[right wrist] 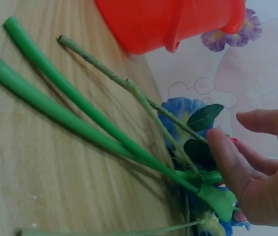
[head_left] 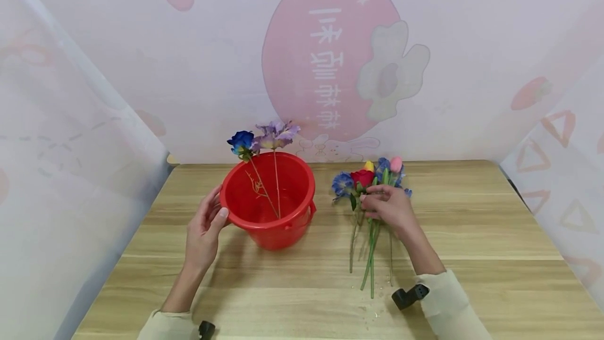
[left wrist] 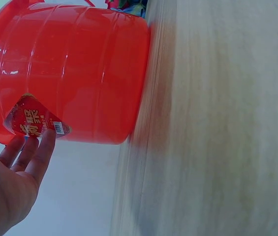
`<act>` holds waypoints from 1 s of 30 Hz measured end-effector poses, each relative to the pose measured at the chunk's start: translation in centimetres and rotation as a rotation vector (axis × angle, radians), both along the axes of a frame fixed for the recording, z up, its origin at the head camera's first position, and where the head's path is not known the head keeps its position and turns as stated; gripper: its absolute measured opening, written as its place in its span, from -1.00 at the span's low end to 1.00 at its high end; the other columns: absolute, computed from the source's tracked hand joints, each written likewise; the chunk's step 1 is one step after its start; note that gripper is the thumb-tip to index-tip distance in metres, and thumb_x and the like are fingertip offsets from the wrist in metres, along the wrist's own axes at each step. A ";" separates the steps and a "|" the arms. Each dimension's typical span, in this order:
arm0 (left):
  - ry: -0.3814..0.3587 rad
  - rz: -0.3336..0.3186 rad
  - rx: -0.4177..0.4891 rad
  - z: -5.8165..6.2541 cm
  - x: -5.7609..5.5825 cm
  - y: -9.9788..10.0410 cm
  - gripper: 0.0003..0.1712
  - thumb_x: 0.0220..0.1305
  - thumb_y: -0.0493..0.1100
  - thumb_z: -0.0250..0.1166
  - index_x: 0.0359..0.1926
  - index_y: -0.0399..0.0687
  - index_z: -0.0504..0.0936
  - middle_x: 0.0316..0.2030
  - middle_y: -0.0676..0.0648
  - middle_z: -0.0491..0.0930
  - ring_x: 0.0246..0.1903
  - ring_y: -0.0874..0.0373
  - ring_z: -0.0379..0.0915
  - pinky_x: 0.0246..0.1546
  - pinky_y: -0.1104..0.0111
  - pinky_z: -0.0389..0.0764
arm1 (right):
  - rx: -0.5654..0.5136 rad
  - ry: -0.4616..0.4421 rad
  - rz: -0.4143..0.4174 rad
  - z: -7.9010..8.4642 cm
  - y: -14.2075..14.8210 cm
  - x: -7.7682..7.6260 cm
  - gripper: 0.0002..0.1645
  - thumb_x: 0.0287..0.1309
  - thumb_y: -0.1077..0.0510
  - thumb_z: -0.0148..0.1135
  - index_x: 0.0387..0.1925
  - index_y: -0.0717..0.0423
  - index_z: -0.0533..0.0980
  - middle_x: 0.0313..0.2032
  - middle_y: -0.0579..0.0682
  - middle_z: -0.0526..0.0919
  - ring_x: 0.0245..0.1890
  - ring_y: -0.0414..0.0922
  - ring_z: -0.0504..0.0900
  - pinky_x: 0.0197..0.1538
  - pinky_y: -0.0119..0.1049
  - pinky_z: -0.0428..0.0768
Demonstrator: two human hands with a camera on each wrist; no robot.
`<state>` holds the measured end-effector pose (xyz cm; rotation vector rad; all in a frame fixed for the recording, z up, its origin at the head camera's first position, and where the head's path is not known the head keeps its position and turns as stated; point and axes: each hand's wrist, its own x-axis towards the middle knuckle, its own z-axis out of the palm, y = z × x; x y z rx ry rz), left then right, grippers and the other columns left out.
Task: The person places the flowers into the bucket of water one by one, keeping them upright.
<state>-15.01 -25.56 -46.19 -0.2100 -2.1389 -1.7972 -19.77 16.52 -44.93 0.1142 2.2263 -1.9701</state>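
Observation:
A red bucket (head_left: 278, 235) stands on the left half of the table, holding a blue rose (head_left: 241, 141) and a purple flower (head_left: 275, 136) on long stems. My left hand (head_left: 204, 229) is at its left side, fingers resting against the outer wall by a dark red label (left wrist: 33, 117). On the right, artificial flowers lie bunched: a red rose (head_left: 362, 177), a blue flower (head_left: 342, 184), a pink tulip (head_left: 396, 163) and a yellow bud (head_left: 369, 165). Over their upper stems hovers my right hand (head_left: 388, 204), thumb and fingers apart close to the rose's leaves (right wrist: 205, 118).
The wooden table (head_left: 283, 303) ends at a pale printed backdrop (head_left: 212, 83) behind the bucket. Green stems (head_left: 371, 261) point towards the table's near edge, with small bits scattered by their ends. Black devices (head_left: 409, 296) are worn at both sleeves.

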 end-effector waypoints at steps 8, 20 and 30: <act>0.012 -0.002 0.001 0.0 -0.1 -0.1 -0.38 0.61 -0.30 0.15 0.60 0.03 0.38 0.41 -0.27 0.53 0.21 0.18 0.67 -0.03 0.49 0.78 | 0.019 -0.034 0.000 -0.7 -0.1 -0.1 -0.39 0.41 0.20 0.37 0.36 0.39 0.45 0.12 0.42 0.73 -0.13 -0.01 0.87 -0.03 -0.13 0.86; 0.004 0.014 -0.005 0.0 0.1 0.0 -0.37 0.61 -0.30 0.15 0.60 0.04 0.39 0.42 -0.26 0.54 0.23 0.17 0.67 -0.04 0.48 0.79 | 0.045 -0.089 0.036 -1.7 -0.8 -0.1 -0.47 0.38 0.28 0.35 0.27 0.47 0.45 -0.04 0.39 0.80 -0.23 -0.04 0.87 -0.12 -0.16 0.87; 0.000 0.008 -0.021 0.2 0.2 0.0 -0.37 0.61 -0.28 0.16 0.61 0.05 0.37 0.43 -0.29 0.52 0.22 0.22 0.66 -0.03 0.50 0.78 | 0.004 -0.121 -0.048 -2.1 -1.9 0.3 -0.52 0.37 0.31 0.36 0.23 0.41 0.46 -0.03 0.37 0.80 -0.27 -0.05 0.86 -0.18 -0.18 0.87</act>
